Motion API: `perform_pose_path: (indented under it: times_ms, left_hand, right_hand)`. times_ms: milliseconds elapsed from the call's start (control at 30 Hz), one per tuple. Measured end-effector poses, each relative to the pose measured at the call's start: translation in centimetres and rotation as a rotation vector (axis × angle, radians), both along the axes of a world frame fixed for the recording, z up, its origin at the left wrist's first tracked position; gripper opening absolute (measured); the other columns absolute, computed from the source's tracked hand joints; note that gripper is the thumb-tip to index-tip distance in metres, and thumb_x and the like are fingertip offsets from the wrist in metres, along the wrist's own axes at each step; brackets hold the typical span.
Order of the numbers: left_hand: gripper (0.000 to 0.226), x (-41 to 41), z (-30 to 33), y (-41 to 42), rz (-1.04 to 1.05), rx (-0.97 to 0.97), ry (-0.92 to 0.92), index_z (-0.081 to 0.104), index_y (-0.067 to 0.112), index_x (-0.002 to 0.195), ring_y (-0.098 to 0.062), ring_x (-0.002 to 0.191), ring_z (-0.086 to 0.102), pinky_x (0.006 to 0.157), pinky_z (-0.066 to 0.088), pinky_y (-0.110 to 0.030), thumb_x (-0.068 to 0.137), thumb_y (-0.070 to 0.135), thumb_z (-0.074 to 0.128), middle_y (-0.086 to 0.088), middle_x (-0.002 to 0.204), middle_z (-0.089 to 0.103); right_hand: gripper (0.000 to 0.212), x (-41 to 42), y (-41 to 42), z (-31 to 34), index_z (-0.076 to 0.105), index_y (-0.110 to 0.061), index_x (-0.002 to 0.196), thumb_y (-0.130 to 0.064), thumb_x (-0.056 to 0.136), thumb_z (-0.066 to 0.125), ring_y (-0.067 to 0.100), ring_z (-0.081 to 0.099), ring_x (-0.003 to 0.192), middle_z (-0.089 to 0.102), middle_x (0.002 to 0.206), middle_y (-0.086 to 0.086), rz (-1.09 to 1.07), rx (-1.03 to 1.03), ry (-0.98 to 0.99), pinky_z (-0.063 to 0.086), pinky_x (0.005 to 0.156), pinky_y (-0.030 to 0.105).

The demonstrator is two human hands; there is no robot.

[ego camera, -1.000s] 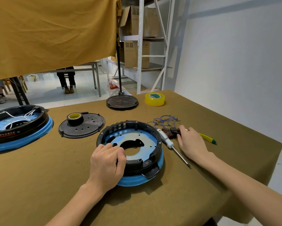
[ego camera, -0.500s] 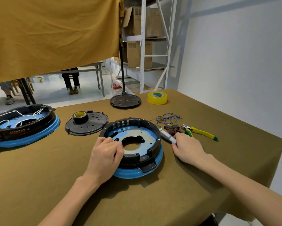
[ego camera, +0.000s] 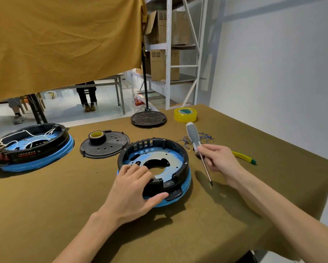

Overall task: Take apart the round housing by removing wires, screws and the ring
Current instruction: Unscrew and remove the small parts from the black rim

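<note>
The round housing (ego camera: 180, 154), a black ring wall on a blue base with a pale plate inside, lies on the table in front of me. My left hand (ego camera: 134, 188) grips its near-left rim, fingers over the wall and thumb along the blue base. To the right of the housing, my right hand (ego camera: 219, 162) holds a grey-handled screwdriver (ego camera: 194, 138) lifted off the table, handle up and tip pointing down toward the cloth. A bundle of loose blue wires (ego camera: 206, 138) lies just behind the screwdriver.
A second black-and-blue housing (ego camera: 32, 149) with white wires sits at the left. Between the two lies a black lid (ego camera: 110, 147) with a tape roll on it. A yellow tape roll (ego camera: 185, 114), a stand base (ego camera: 148, 118) and yellow-handled pliers (ego camera: 242, 156) lie farther back and right.
My right hand took the screwdriver from the table beside the housing and lifted it, handle upward. My left hand stayed on the housing rim.
</note>
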State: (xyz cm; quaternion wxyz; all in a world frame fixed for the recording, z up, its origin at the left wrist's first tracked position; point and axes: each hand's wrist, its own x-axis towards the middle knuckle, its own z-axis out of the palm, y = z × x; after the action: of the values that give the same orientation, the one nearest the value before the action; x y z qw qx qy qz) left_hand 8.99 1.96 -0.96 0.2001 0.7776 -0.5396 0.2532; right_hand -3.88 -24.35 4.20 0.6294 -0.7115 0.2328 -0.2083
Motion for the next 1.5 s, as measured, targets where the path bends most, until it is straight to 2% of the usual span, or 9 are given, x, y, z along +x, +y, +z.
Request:
perform_pose_path:
  times_ms: [100, 200, 367, 600, 767, 1000, 1233, 1400, 1500]
  left_hand:
    - [0.061, -0.3, 0.0, -0.3, -0.005, -0.016, -0.003, 0.069, 0.027, 0.098, -0.011, 0.091, 0.058, 0.089, 0.047, -0.033, 0.091, 0.081, 0.041, 0.012, 0.096, 0.068]
    - [0.056, -0.2, -0.2, -0.4, -0.017, -0.058, 0.036, 0.068, 0.027, 0.092, -0.009, 0.085, 0.055, 0.084, 0.044, -0.03, 0.093, 0.077, 0.042, 0.013, 0.089, 0.067]
    - [0.045, -0.2, -0.6, -0.7, -0.009, -0.107, 0.028, 0.068, 0.025, 0.085, -0.011, 0.079, 0.056, 0.08, 0.044, -0.03, 0.095, 0.065, 0.052, 0.012, 0.081, 0.066]
    - [0.04, -0.1, -0.4, -0.5, -0.016, -0.128, 0.059, 0.068, 0.024, 0.082, -0.01, 0.076, 0.054, 0.076, 0.045, -0.03, 0.094, 0.06, 0.055, 0.012, 0.079, 0.065]
    - [0.022, 0.7, 1.0, 0.4, -0.061, -0.308, 0.281, 0.063, 0.032, 0.083, 0.001, 0.082, 0.051, 0.082, 0.039, -0.026, 0.091, 0.052, 0.063, 0.023, 0.079, 0.058]
    - [0.029, 0.2, 0.7, 0.3, -0.064, -0.262, 0.171, 0.067, 0.027, 0.084, 0.001, 0.076, 0.053, 0.074, 0.045, -0.026, 0.091, 0.055, 0.061, 0.017, 0.078, 0.062]
    - [0.049, -0.5, 1.9, 0.3, -0.122, -0.055, 0.05, 0.069, 0.025, 0.081, 0.002, 0.064, 0.055, 0.056, 0.05, -0.017, 0.093, 0.07, 0.052, 0.016, 0.073, 0.063]
    - [0.068, -2.5, 4.2, -2.5, -0.069, -0.107, 0.266, 0.047, 0.041, 0.139, 0.01, 0.083, 0.059, 0.068, 0.045, -0.004, 0.086, 0.083, 0.04, 0.034, 0.109, 0.054]
    - [0.064, -3.4, 4.1, -4.8, -0.084, -0.119, 0.231, 0.043, 0.037, 0.15, 0.001, 0.105, 0.064, 0.08, 0.05, -0.007, 0.093, 0.063, 0.053, 0.022, 0.129, 0.064]
  right_hand:
    - [0.023, 0.0, -0.3, 0.7, 0.064, -0.01, 0.123, -0.019, 0.103, 0.056, 0.016, 0.06, 0.052, 0.077, 0.088, 0.015, 0.107, 0.199, -0.092, 0.032, 0.039, 0.019]
    - [0.031, -0.2, -0.7, 0.7, 0.048, -0.012, 0.134, -0.025, 0.108, 0.036, 0.034, 0.075, 0.095, 0.069, 0.118, 0.031, 0.263, 0.542, -0.155, 0.055, 0.048, 0.027]
    - [0.031, -0.4, -1.1, 0.2, 0.054, -0.008, 0.121, -0.026, 0.097, 0.055, 0.035, 0.073, 0.083, 0.068, 0.098, 0.021, 0.329, 0.728, -0.141, 0.062, 0.06, 0.037]
    - [0.047, -0.1, 0.6, -1.8, 0.041, -0.024, 0.128, 0.003, 0.093, 0.058, 0.024, 0.055, 0.047, 0.059, 0.108, 0.021, 0.092, 0.091, 0.113, 0.048, 0.041, 0.03]
    - [0.022, 0.0, 1.2, -3.1, 0.053, -0.012, 0.12, -0.014, 0.1, 0.06, 0.016, 0.048, 0.04, 0.058, 0.064, 0.003, 0.137, -0.063, 0.166, 0.041, 0.038, 0.027]
    - [0.04, 0.6, 2.2, -3.1, 0.06, -0.012, 0.096, -0.051, 0.092, 0.065, 0.017, 0.045, 0.043, 0.049, 0.063, 0.002, 0.288, 0.4, 0.096, 0.042, 0.041, 0.026]
    - [0.062, 0.8, 2.1, -3.2, 0.061, -0.008, 0.107, -0.061, 0.08, 0.075, 0.015, 0.041, 0.043, 0.048, 0.06, -0.002, 0.269, 0.199, 0.073, 0.039, 0.042, 0.026]
    - [0.052, 0.7, 1.9, -3.4, 0.058, -0.015, 0.115, -0.054, 0.084, 0.074, 0.014, 0.046, 0.044, 0.063, 0.062, -0.004, 0.335, 0.002, 0.05, 0.043, 0.046, 0.027]
    - [0.041, 0.7, 2.0, -3.9, 0.061, -0.029, 0.115, -0.05, 0.084, 0.079, 0.016, 0.045, 0.044, 0.061, 0.061, -0.004, 0.375, -0.046, -0.004, 0.042, 0.046, 0.029]
